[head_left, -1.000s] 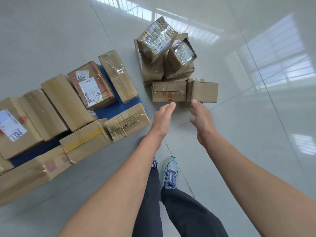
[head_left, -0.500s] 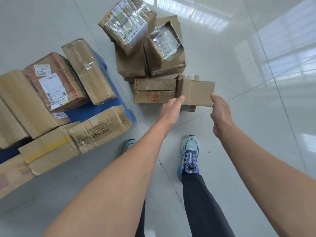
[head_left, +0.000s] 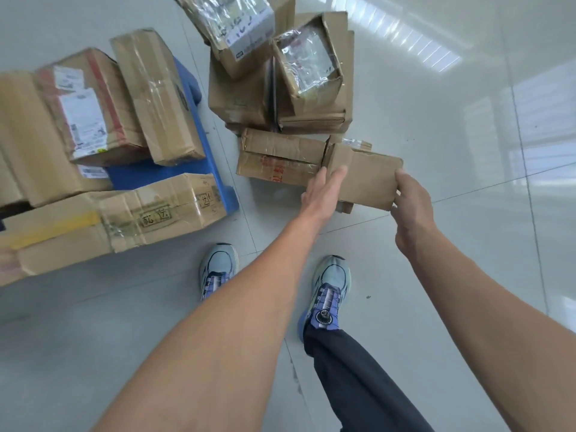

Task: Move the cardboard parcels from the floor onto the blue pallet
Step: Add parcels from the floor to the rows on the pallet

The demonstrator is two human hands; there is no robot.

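Small plain parcel (head_left: 367,176): at near right edge of the floor heap, not on the blue pallet (head_left: 174,174). Sits over a lower box (head_left: 344,207), barely showing beneath; lifted or resting, cannot tell.

Left hand (head_left: 324,190): fingers straight, flat against parcel's left end. Right hand (head_left: 411,210): grips right end, thumb at the upper corner, fingers curled at lower corner.

Against its left end: taped parcel with red print (head_left: 280,160). Behind both: stacked larger parcels (head_left: 246,95), two top ones tilted, faces under crinkled clear film.

Floor (head_left: 467,275): pale glossy tile, thin joints, window glare upper right.

Just left of heap: pallet, loaded with brown boxes. Labelled box (head_left: 84,110) with white stickers and red tape; long box with yellow tape (head_left: 93,222) along the near edge. Blue showing between them.

Nearest: two light blue shoes (head_left: 218,266), dark trouser leg (head_left: 358,385).
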